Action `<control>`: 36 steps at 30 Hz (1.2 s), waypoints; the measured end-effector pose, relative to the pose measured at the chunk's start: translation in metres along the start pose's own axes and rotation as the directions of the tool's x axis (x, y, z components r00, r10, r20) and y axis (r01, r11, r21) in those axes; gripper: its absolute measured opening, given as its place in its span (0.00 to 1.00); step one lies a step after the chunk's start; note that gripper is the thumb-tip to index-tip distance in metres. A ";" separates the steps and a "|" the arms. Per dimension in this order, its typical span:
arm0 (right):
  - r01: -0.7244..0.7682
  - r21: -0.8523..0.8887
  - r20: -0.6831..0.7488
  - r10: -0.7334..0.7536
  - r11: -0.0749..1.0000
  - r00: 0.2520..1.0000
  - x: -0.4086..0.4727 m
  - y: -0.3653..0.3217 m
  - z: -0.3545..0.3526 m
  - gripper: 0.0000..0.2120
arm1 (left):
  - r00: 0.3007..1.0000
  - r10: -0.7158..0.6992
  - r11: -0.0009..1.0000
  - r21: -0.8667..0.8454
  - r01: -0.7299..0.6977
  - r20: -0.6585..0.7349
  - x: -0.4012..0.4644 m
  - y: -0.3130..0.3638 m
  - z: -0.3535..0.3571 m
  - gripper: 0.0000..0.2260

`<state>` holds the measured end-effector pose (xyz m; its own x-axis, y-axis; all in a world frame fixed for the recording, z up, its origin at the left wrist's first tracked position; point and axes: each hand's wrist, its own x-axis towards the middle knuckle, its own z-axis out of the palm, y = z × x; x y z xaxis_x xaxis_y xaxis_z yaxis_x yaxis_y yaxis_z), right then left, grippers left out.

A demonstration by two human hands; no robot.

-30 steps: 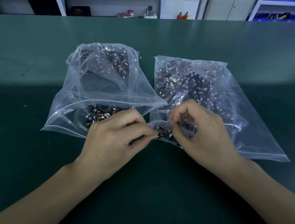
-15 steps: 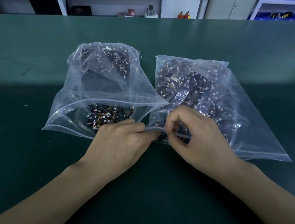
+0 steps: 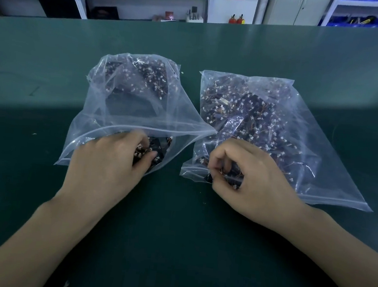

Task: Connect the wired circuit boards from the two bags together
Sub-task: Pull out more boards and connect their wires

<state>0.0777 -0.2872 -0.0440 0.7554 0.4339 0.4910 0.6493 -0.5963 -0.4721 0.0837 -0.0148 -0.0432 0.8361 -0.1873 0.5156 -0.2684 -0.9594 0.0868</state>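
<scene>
White shelving (image 3: 77, 0) behind green table (image 3: 282, 55)

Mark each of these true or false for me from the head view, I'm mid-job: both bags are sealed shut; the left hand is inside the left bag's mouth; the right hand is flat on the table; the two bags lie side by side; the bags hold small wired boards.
1. Both bags are sealed shut. False: the left bag gapes open at its near edge, where the hand reaches in.
2. The left hand is in the left bag's mouth. True: its fingers sit among the boards there.
3. The right hand lies flat on the table. False: its fingers are curled, pinching a dark piece at the near edge of the right bag.
4. The bags lie side by side. True.
5. The bags hold small wired circuit boards. True.
</scene>
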 end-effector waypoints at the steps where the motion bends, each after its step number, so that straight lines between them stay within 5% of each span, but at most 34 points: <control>1: -0.002 0.001 -0.001 0.002 1.000 1.000 0.000 0.000 0.000 0.10 | 1.000 -0.010 1.000 0.016 0.010 0.010 0.001 -0.002 0.000 0.11; 9: -0.016 0.005 0.005 0.016 1.000 1.000 -0.001 0.003 0.001 0.09 | 0.996 -0.074 0.997 -0.001 0.074 0.040 0.002 -0.002 -0.002 0.06; 24: -0.030 0.056 -0.041 0.033 0.998 0.999 -0.001 0.002 0.003 0.06 | 0.931 0.115 0.962 -0.197 -0.191 -0.347 -0.003 0.020 -0.008 0.07; 28: 0.004 0.101 -0.069 0.003 0.995 0.998 -0.001 -0.002 0.001 0.12 | 0.920 0.170 0.903 -0.319 -0.289 -0.353 -0.011 0.032 -0.004 0.05; 36: 0.104 0.198 -0.178 -0.069 0.975 0.982 0.001 0.000 0.002 0.04 | 0.930 0.209 0.833 -0.444 -0.331 -0.302 -0.014 0.040 -0.003 0.02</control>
<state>0.0791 -0.2853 -0.0455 0.6815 0.3467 0.6445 0.7287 -0.4027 -0.5539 0.0592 -0.0498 -0.0443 0.5773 -0.3112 0.7549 -0.7127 -0.6433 0.2797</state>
